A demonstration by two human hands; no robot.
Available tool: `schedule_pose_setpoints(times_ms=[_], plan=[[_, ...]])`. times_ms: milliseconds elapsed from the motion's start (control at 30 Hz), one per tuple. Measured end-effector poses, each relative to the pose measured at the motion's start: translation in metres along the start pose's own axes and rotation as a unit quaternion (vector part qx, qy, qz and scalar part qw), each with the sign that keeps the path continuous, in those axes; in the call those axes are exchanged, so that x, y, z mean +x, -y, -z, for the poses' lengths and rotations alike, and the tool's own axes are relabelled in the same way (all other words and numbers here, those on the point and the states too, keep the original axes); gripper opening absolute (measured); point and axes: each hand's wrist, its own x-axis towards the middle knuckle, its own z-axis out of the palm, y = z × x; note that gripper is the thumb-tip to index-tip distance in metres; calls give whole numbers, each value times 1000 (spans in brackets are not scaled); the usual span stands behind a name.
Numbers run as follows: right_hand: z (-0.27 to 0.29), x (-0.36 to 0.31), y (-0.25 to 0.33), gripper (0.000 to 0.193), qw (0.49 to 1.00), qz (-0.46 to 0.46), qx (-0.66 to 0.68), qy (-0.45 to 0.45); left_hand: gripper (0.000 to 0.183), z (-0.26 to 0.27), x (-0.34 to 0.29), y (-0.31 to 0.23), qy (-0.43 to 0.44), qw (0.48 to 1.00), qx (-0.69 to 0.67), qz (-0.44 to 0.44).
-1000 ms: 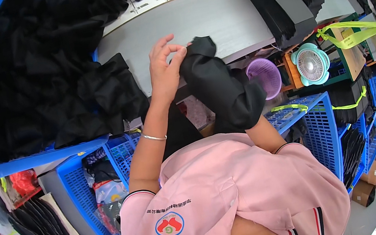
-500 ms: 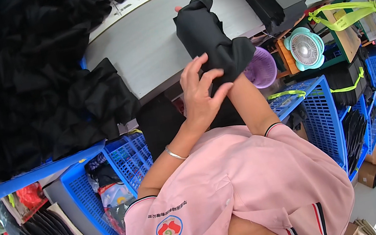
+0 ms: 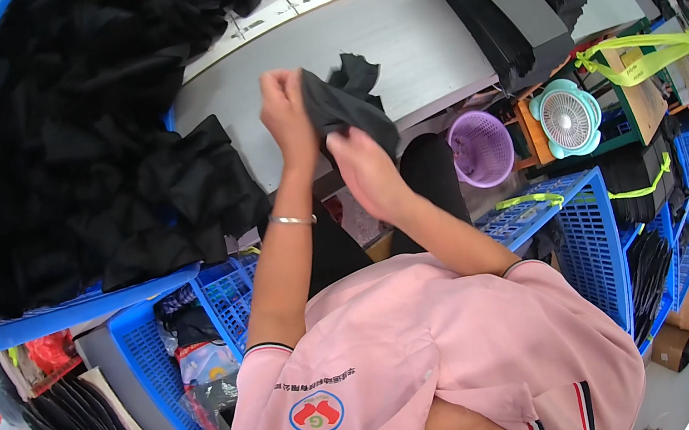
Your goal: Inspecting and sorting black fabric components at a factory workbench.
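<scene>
Taking the middle of the view as the clock's centre, a blue-rimmed bin (image 3: 85, 313) fills ten o'clock, heaped with black fabric (image 3: 68, 162). The person's pink shirt (image 3: 422, 339) spreads across six o'clock. A grey table (image 3: 404, 29) runs along twelve, and stacks of black pieces (image 3: 511, 10) stand on it between one and two. One blue crate (image 3: 588, 255) sits between three and four; another blue crate (image 3: 147, 351), at eight, contains mixed bundles.

The black cloth (image 3: 342, 109) is at twelve o'clock, held up before the table's near edge, crumpled, its loose end sticking out toward one. Toward half past two come a pale green fan (image 3: 568, 120) beside an orange-brown wooden stand (image 3: 530, 127) and, nearer the centre, a purple basket (image 3: 493, 143).

The left hand (image 3: 286, 110), between eleven and twelve, pinches the cloth's left edge with its fingers closed. The right hand (image 3: 366, 170), toward one, is at the cloth's lower part; blur hides whether its fingers grip. A silver bracelet (image 3: 293, 220) circles the left wrist.
</scene>
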Motion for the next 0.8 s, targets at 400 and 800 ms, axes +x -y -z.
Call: schedule_pose_setpoints(times_ms=[400,800], plan=[[56,-59,31,50,951,23,-208,-229,8,50,-19,-11,211,863,-376,263],[26,-39,52,28,951,43,-294,-87,5,63,-47,-72,280,855,-357,250]])
